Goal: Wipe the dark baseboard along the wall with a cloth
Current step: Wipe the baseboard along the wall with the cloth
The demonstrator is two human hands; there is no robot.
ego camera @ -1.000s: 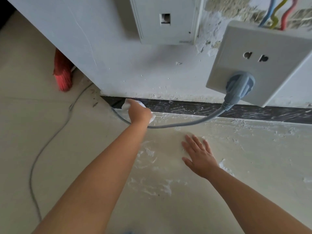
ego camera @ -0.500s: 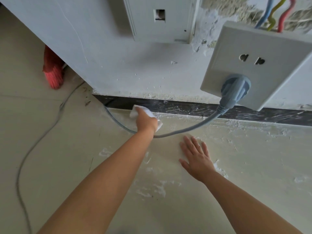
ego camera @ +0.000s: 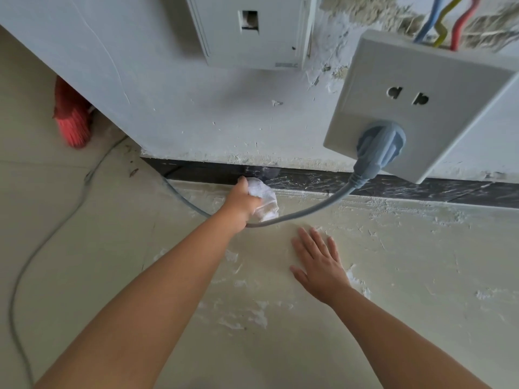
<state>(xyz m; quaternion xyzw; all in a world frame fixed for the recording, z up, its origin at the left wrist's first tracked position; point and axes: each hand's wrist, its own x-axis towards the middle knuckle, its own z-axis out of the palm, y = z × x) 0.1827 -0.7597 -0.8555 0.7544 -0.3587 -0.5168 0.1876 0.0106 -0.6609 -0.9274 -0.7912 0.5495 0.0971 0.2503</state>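
Observation:
A dark baseboard (ego camera: 393, 186) runs along the foot of the white wall, streaked with pale plaster to the right. My left hand (ego camera: 241, 200) grips a crumpled white cloth (ego camera: 264, 197) and presses it against the baseboard near its left part. My right hand (ego camera: 320, 265) lies flat on the floor with the fingers spread, holding nothing, below and to the right of the cloth.
A grey cable (ego camera: 309, 211) sags from a grey plug (ego camera: 379, 147) in a white wall socket (ego camera: 415, 108), passes under my left wrist and trails off left across the floor. A red broom head (ego camera: 73, 119) leans at the wall corner. Coloured wires (ego camera: 438, 21) hang above the socket. White plaster smears (ego camera: 241, 315) mark the floor.
My left hand has slid the cloth to the right along the baseboard. My right hand has stayed flat on the floor.

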